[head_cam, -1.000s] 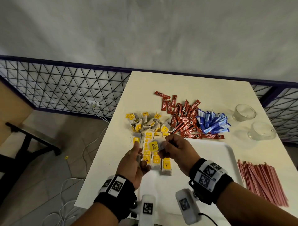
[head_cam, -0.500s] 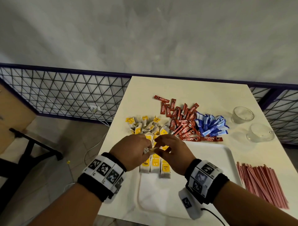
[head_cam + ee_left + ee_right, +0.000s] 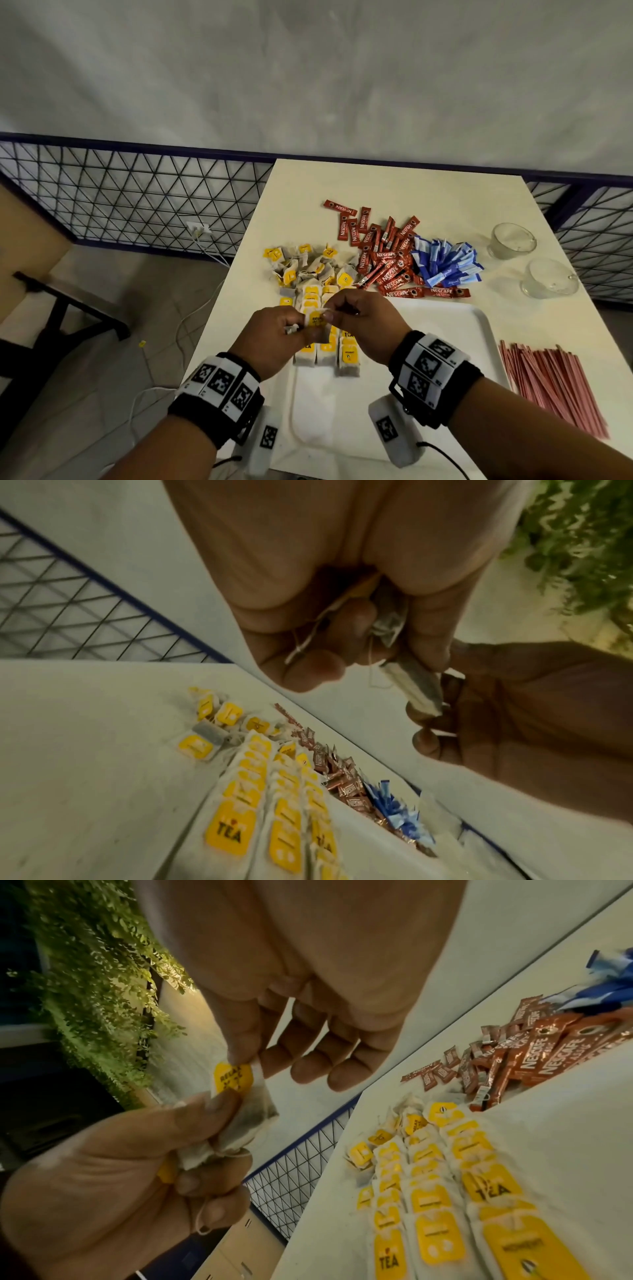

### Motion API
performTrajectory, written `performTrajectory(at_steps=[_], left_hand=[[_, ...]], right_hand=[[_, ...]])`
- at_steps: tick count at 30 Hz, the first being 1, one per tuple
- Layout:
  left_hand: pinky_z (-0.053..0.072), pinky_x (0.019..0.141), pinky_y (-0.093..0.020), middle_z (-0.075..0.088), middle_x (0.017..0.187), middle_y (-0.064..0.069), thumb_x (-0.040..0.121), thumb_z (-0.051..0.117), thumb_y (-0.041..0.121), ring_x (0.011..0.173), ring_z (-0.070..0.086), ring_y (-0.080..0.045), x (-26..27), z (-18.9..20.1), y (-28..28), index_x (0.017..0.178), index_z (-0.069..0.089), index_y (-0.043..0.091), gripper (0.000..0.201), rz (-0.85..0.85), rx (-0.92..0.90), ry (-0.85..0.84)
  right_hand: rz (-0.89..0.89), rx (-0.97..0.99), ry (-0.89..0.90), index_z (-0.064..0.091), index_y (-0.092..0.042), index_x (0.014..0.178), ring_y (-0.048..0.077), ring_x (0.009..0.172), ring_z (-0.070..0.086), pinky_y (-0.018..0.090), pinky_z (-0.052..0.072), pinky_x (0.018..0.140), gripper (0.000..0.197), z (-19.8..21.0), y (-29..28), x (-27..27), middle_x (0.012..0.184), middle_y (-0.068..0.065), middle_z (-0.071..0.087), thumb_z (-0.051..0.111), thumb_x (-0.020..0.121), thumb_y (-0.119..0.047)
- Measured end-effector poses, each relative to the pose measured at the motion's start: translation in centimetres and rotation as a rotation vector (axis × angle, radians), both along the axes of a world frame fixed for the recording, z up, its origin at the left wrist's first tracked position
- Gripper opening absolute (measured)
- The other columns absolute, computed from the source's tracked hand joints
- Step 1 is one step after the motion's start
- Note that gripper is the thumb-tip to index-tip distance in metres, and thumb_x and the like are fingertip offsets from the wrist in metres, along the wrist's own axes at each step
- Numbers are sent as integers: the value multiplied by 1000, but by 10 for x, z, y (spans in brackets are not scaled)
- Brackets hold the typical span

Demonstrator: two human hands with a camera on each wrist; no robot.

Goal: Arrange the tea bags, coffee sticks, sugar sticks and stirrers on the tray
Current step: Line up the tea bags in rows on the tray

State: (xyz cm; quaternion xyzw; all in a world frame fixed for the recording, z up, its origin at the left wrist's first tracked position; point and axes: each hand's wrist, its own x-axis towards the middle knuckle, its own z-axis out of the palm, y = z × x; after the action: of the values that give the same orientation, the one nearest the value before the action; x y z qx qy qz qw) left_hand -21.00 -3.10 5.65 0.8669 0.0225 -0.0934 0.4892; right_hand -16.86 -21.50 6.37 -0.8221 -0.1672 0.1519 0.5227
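Above the tray's (image 3: 445, 342) far left corner, both hands hold one tea bag (image 3: 317, 320) with a yellow tag. My left hand (image 3: 301, 325) grips the crumpled bag (image 3: 240, 1123) and its string in curled fingers (image 3: 308, 669). Thumb and forefinger of my right hand (image 3: 330, 313) pinch the tag (image 3: 232, 1077). Rows of tea bags (image 3: 329, 356) lie on the tray under the hands. Loose tea bags (image 3: 308, 267), red coffee sticks (image 3: 387, 263) and blue sugar sticks (image 3: 445, 265) are piled beyond the tray. Pink stirrers (image 3: 555, 383) lie to its right.
Two glass cups (image 3: 512, 240) (image 3: 548, 282) stand at the table's far right. A wire mesh fence (image 3: 137, 198) runs behind the table. The table's left edge (image 3: 219, 308) drops to the floor, where white cables lie.
My left hand has turned palm down and closed on the tea bag. Both hands have drawn together over the tray corner, with the right now pinching the yellow tag.
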Motion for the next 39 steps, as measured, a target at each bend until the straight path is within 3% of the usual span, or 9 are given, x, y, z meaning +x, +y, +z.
performTrajectory(at_steps=[3,6,9,12,17,22,26,33,39], left_hand=[[40,55,-15,65,74,2,75,80,25,61,54,-3,-3,-2,-4,81,72,21,10,56,-127,9],[43,50,-15,56,72,-9,74,76,-1,55,53,-7,-6,-4,-5,91,54,14,31,168,-363,-1],[55,70,-30,68,80,1,76,79,33,73,65,-14,-3,-8,-10,93,67,31,21,83,-214,-4],[53,85,-40,73,84,5,73,66,57,87,68,-13,0,-19,-8,83,75,28,32,-2,-103,42],[52,79,-34,72,89,-8,86,67,34,89,65,-25,2,-63,-12,87,73,15,20,-20,158,213],[50,81,-28,71,105,-7,85,66,38,102,62,-28,2,-84,-25,100,73,17,27,-44,328,305],[45,77,-27,70,104,-11,87,60,32,101,61,-30,6,-89,-32,96,72,13,24,-63,425,292],[47,79,-29,67,109,-8,86,59,34,102,61,-31,6,-94,-39,100,66,19,21,-19,518,297],[48,76,-31,65,99,-5,84,61,33,93,60,-30,1,-92,-41,84,44,27,18,85,468,306]], right_hand=[[8,-39,18,60,-35,72,-1,63,50,16,39,63,21,-2,-2,-1,71,-11,60,66,87,-22],[36,-63,30,62,-34,74,-4,63,53,11,39,62,18,-1,-4,0,70,-12,62,66,87,-23],[40,-98,19,63,-35,74,-1,63,51,17,41,63,18,-2,-4,2,71,-10,62,66,88,-24],[7,-131,22,62,-35,74,7,69,53,26,45,68,16,-9,-4,4,74,-8,63,66,87,-26],[14,-398,-10,68,-29,90,-8,65,49,5,34,60,7,-45,-20,-3,80,-19,59,62,88,-27],[104,-598,-18,68,-28,108,10,83,52,19,39,79,21,-74,-34,-10,103,-7,61,59,89,-26],[131,-627,2,67,-29,113,18,103,57,29,45,92,27,-85,-36,-14,112,-3,61,57,88,-24],[132,-644,-31,67,-28,115,20,103,57,29,46,90,31,-96,-36,-17,114,-2,60,54,88,-17],[134,-640,-39,67,-28,114,21,102,58,29,46,89,30,-97,-36,-20,112,-1,60,56,88,-19]])
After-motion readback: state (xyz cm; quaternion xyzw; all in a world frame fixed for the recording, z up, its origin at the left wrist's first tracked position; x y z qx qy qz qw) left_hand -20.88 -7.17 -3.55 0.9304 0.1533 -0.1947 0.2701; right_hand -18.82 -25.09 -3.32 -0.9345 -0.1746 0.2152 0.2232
